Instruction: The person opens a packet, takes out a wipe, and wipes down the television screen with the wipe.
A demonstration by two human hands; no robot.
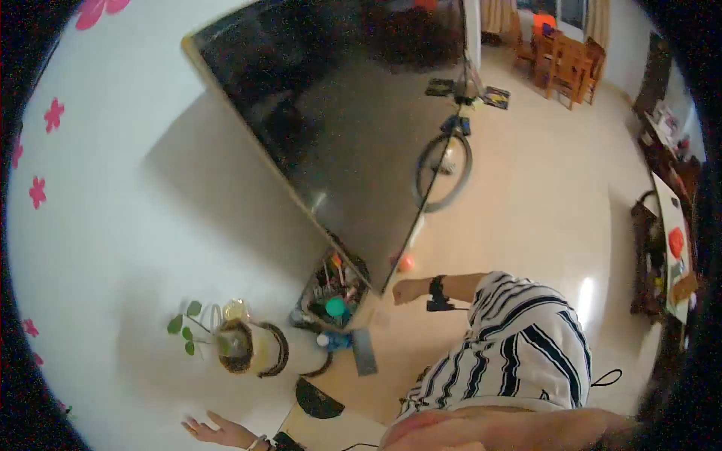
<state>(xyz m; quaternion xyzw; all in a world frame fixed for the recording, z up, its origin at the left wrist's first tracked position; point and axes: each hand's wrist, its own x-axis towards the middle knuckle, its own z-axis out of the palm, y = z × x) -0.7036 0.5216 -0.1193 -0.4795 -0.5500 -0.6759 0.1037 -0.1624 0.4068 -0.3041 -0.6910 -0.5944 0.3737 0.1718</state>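
My left hand is at the lower left in the head view, fingers spread and holding nothing. A light bracelet and a dark strap are at its wrist. It is close to the white wall, below a leafy plant. My right hand is near the middle, its fingers curled in, with no object showing in them. A black wrist strap sits behind it. This hand is beside the lower corner of a large dark glossy panel; I cannot tell whether they touch. A striped garment covers the arm.
A basket of assorted items stands left of my right hand, near a blue item and a dark half-round mat. Ahead are a bicycle wheel, an orange ball and wooden chairs. A low table lines the right.
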